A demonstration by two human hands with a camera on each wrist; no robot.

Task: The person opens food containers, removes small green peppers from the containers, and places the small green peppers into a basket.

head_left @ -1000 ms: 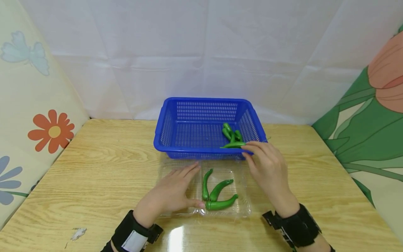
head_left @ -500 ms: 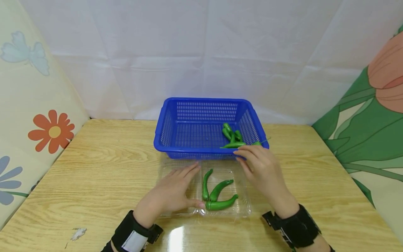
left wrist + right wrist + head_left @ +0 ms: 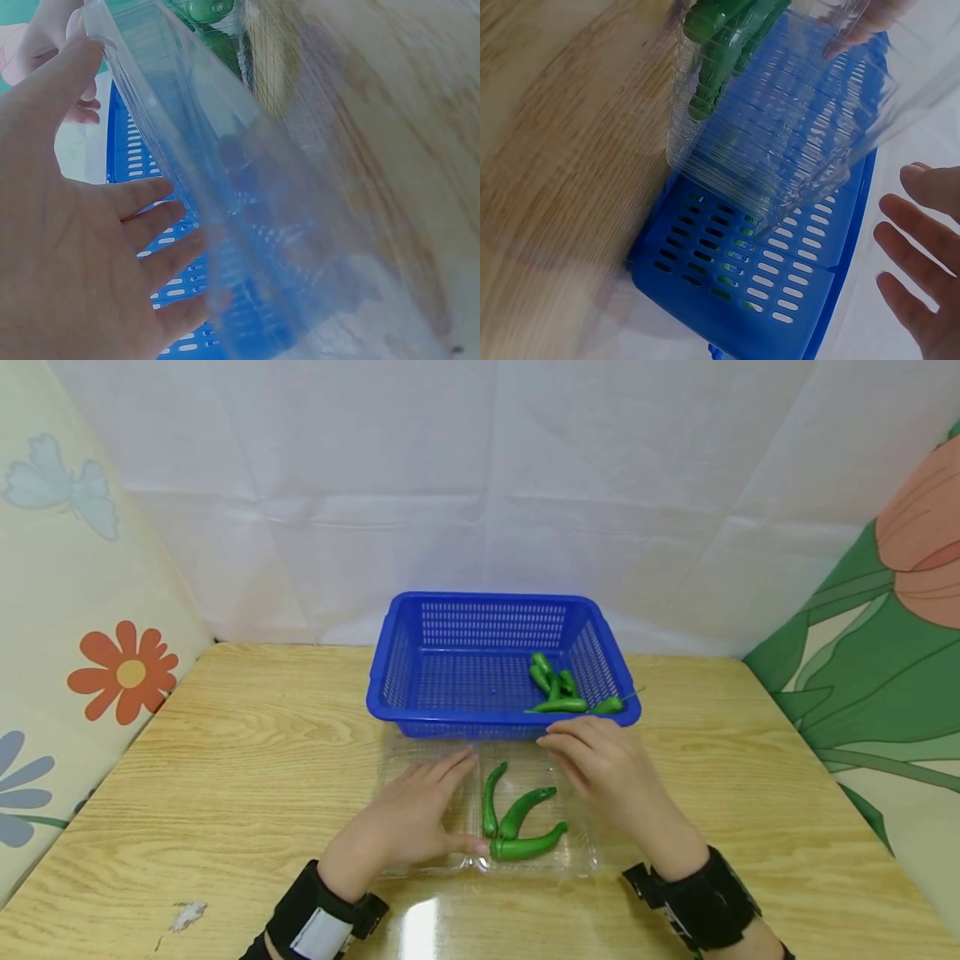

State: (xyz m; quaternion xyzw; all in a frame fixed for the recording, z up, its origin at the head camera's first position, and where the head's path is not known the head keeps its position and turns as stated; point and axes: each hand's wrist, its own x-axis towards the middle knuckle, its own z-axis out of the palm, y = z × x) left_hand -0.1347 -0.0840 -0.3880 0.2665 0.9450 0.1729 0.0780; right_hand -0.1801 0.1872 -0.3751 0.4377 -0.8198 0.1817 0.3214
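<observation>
My left hand point(image 3: 416, 814) rests over the left part of a clear plastic tray point(image 3: 581, 860), fingers extended and the thumb at the front end of its divider. In the left wrist view the thumb and straight fingers touch the tray wall point(image 3: 157, 112). Three green chili peppers point(image 3: 528, 846) lie in the tray's right compartment. Behind the tray stands a blue basket point(image 3: 487, 718), with several more peppers point(image 3: 558, 704) in its right front corner. My right hand point(image 3: 611, 768) hovers between tray and basket, fingertips close to the basket's front rim, holding nothing; its fingers point(image 3: 911, 225) are apart in the right wrist view.
A wooden table point(image 3: 247, 760) carries everything. White cloth point(image 3: 480, 485) hangs behind the basket. Painted panels point(image 3: 112, 610) flank the left and right sides. A worn patch point(image 3: 187, 916) marks the table's front left.
My right hand has drawn back from the basket, leftward and nearer to me, uncovering a long-stemmed pepper at the right corner. The left hand, the tray and its peppers have stayed put.
</observation>
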